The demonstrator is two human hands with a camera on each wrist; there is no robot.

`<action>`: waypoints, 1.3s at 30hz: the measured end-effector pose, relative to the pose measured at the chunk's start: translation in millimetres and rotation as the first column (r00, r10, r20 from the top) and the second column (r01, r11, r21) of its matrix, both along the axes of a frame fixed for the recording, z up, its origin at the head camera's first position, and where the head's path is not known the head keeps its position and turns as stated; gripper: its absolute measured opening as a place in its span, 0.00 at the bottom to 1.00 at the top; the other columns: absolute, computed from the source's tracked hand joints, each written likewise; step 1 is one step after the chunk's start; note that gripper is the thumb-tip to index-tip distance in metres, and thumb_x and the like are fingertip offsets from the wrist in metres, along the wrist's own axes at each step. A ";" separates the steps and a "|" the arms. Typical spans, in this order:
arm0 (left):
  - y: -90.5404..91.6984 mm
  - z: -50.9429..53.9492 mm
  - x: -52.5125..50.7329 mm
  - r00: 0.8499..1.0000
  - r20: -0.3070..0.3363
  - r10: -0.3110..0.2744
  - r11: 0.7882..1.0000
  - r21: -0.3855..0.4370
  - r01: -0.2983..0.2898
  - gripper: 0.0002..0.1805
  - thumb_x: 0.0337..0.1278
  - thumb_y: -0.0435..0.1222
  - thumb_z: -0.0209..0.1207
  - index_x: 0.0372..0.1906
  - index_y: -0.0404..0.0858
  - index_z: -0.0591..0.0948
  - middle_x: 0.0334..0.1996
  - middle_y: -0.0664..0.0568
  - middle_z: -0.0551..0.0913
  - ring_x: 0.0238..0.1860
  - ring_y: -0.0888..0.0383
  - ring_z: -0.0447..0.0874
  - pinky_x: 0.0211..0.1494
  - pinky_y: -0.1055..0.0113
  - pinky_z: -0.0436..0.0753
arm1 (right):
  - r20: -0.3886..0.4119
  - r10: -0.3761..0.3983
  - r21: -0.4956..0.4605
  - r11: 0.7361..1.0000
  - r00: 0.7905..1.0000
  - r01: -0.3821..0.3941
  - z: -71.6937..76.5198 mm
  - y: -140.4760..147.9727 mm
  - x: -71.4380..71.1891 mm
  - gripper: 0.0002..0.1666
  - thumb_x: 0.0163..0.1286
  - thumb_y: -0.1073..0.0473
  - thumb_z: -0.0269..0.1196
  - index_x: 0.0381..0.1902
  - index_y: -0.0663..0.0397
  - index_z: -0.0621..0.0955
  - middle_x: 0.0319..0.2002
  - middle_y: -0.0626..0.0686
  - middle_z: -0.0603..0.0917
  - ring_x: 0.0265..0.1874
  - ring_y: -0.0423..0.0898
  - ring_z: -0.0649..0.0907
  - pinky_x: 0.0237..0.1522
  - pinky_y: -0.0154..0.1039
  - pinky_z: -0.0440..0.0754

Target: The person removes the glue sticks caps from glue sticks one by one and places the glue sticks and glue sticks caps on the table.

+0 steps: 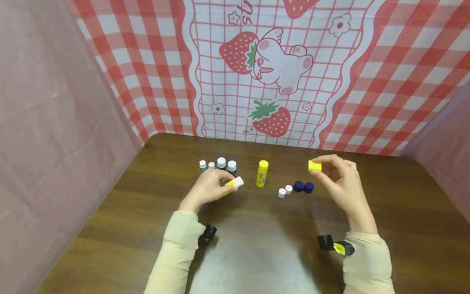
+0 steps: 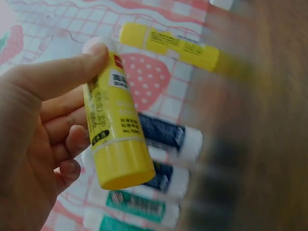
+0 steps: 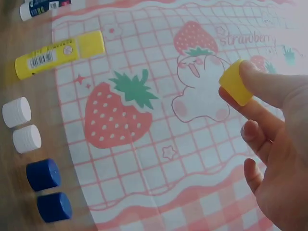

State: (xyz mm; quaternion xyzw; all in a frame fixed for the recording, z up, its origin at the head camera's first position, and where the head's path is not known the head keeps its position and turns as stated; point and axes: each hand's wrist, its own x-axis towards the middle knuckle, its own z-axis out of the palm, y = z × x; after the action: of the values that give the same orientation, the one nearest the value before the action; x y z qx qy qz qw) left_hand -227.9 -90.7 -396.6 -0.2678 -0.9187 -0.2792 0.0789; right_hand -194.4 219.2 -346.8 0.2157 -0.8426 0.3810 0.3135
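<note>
My left hand [image 1: 208,186] grips a yellow glue stick [image 2: 115,115] tilted above the table, its white end [image 1: 238,181] uncovered. In the left wrist view the thumb lies along the stick near that white end. Away to the right, my right hand [image 1: 343,183] pinches a yellow cap [image 1: 314,166] between thumb and fingers, raised off the table. Another yellow glue stick [image 1: 262,173], with its cap on, stands upright between the hands. Below and left of the held cap are two dark blue caps [image 1: 298,186] and two white caps [image 1: 282,193] on the tabletop.
Behind my left hand stand two dark blue sticks with white tops [image 1: 221,162] and two green ones [image 1: 202,165], partly hidden by the hand. The brown wooden table [image 1: 249,245] ends at a strawberry-print cloth [image 1: 257,81] hanging behind it. Pinkish cloth [image 1: 55,122] hangs at the sides.
</note>
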 end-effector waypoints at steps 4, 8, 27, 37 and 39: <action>-0.6 2.7 -1.9 1.000 -0.013 -0.013 0.996 0.088 0.014 0.13 0.43 0.47 0.66 0.35 0.46 0.83 0.20 0.62 0.76 0.19 0.65 0.66 0.25 0.71 0.67 | 0.090 0.033 0.045 0.998 0.995 -0.038 -2.8 -1.9 -1.3 0.16 0.52 0.65 0.68 0.41 0.53 0.79 0.20 0.44 0.71 0.26 0.37 0.68 0.42 0.36 0.53; 1.6 5.2 0.8 1.000 0.009 0.027 0.992 0.125 -0.028 0.13 0.41 0.47 0.67 0.34 0.47 0.83 0.21 0.61 0.78 0.21 0.63 0.67 0.26 0.71 0.67 | 0.160 0.044 0.050 0.997 0.986 -0.053 -7.8 -8.4 -3.9 0.15 0.54 0.62 0.67 0.41 0.51 0.79 0.21 0.46 0.72 0.28 0.39 0.67 0.41 0.40 0.54; -20.7 7.2 -2.1 0.985 -0.026 0.169 0.985 0.048 -0.168 0.15 0.39 0.47 0.66 0.34 0.45 0.80 0.19 0.52 0.77 0.22 0.61 0.67 0.28 0.67 0.66 | 0.403 -0.189 0.424 0.906 0.895 0.000 -16.2 0.3 -6.2 0.17 0.56 0.48 0.65 0.38 0.52 0.78 0.20 0.45 0.77 0.23 0.42 0.73 0.42 0.47 0.58; -30.0 5.6 -3.7 0.970 -0.021 0.242 0.970 -0.015 -0.242 0.14 0.41 0.45 0.64 0.35 0.44 0.78 0.21 0.54 0.78 0.26 0.57 0.71 0.37 0.62 0.69 | 0.508 -0.238 0.502 0.863 0.828 -0.060 -30.3 6.1 -12.1 0.17 0.54 0.57 0.64 0.42 0.58 0.78 0.35 0.56 0.83 0.35 0.52 0.80 0.43 0.55 0.62; -32.3 4.5 -3.6 0.968 -0.025 0.251 0.967 -0.032 -0.251 0.14 0.41 0.44 0.63 0.35 0.43 0.78 0.22 0.54 0.78 0.26 0.57 0.72 0.38 0.61 0.69 | 0.503 -0.254 0.518 0.854 0.826 -0.053 -35.4 4.5 -13.6 0.18 0.53 0.58 0.64 0.41 0.60 0.77 0.36 0.57 0.83 0.35 0.53 0.80 0.43 0.55 0.62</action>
State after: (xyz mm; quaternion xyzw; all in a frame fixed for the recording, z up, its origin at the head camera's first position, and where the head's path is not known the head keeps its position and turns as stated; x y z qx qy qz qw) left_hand -231.5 -123.0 -392.1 -0.1537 -0.9491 -0.2481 0.1186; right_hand -208.0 223.7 -382.2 0.1245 -0.9772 0.1718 0.0076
